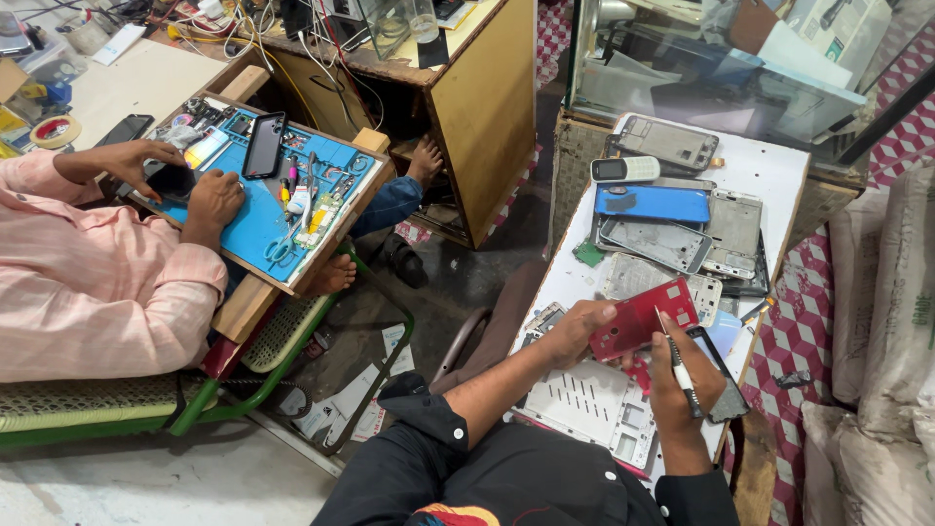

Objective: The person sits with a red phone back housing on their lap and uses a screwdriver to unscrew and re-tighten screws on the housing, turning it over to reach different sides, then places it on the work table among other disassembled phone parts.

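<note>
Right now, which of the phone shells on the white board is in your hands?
The red shell: the left hand grips it while the right hand holds a pen-like tool at it. The blue shell and grey ones lie untouched on the board.

Your left hand (575, 331) is sitting left of your right hand (682, 385), both over the white worktable (779, 170); flat rectangular phone housings (662, 239) are lying behind them.

1 head view, steeply downward, close over white worktable (769, 166)
</note>
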Demonstrator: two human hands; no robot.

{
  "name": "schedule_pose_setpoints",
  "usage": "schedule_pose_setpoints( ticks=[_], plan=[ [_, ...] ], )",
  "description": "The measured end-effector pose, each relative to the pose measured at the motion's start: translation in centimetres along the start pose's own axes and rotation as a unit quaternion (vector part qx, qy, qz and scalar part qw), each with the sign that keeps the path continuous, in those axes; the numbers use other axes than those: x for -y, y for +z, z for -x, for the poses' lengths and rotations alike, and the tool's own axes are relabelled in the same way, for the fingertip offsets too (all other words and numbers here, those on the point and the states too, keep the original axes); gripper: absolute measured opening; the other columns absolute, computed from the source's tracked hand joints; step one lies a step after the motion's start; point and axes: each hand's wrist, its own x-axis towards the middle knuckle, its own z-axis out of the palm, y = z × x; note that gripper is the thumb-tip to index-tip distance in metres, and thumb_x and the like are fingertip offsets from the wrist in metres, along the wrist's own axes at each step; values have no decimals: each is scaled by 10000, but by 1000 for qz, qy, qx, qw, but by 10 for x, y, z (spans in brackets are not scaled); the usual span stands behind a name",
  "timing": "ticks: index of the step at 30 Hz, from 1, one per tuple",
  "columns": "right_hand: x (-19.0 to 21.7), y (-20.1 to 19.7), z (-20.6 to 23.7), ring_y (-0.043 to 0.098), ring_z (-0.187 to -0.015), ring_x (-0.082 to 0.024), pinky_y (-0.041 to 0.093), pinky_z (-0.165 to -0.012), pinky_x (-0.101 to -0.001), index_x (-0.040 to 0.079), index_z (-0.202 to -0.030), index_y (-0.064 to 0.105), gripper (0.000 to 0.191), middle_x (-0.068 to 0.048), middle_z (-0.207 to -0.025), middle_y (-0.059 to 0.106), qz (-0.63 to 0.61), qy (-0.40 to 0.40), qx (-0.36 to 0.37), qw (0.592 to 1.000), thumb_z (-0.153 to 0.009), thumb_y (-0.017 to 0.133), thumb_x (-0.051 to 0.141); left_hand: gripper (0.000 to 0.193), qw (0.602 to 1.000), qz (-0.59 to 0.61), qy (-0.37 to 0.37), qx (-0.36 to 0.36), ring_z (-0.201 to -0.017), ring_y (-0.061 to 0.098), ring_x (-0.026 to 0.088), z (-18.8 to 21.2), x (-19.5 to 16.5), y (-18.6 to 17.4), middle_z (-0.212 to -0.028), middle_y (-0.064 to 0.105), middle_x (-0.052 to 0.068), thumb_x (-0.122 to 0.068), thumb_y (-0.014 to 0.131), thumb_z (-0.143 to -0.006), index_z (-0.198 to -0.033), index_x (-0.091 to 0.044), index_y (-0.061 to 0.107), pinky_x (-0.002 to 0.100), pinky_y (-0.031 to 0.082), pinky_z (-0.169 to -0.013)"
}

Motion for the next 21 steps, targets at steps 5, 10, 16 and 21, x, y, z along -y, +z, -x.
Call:
schedule_pose_setpoints(
  ticks=[5, 10, 16, 21],
  plan=[
    [-1, 2, 2, 729, -693, -175, 564, -605, -304, -26, -1200, 727, 284, -171, -880, 753, -2, -47, 70, 996, -959, 701, 121, 674, 999, 1, -6, -36, -765, 707, 206, -1, 2, 2, -904, 699, 149, -581, 586, -1012, -1171, 73, 616, 317, 591, -687],
    [-1, 1, 0, 737, -828, -203, 575, -718, -324, -50, -1290, 694, 264, -211, -1050, 748, 27, -21, -32, 999, -1061, 660, 77, 666, 1000, -28, 7, -1, -731, 711, 210, 0, -2, 3, -837, 712, 167, -590, 569, -1025, -1130, 64, 638, 284, 557, -656],
    [3, 1, 1, 740, -660, -190, 570, -594, -313, -36, -1212, 716, 294, -169, -884, 759, -25, 0, 80, 996, -957, 691, 109, 627, 1000, -10, 6, -8, -728, 687, 203, 1, -1, 4, -862, 698, 156, -562, 570, -1054, -1137, 56, 634, 291, 545, -651],
    [6, -1, 0, 737, -763, -200, 566, -672, -305, -22, -1264, 700, 267, -173, -923, 743, 24, -52, 19, 998, -1026, 670, 95, 589, 1000, -16, 1, 6, -746, 712, 220, 1, 1, 2, -873, 706, 158, -538, 551, -1034, -1115, 41, 631, 303, 566, -681]
  ],
)
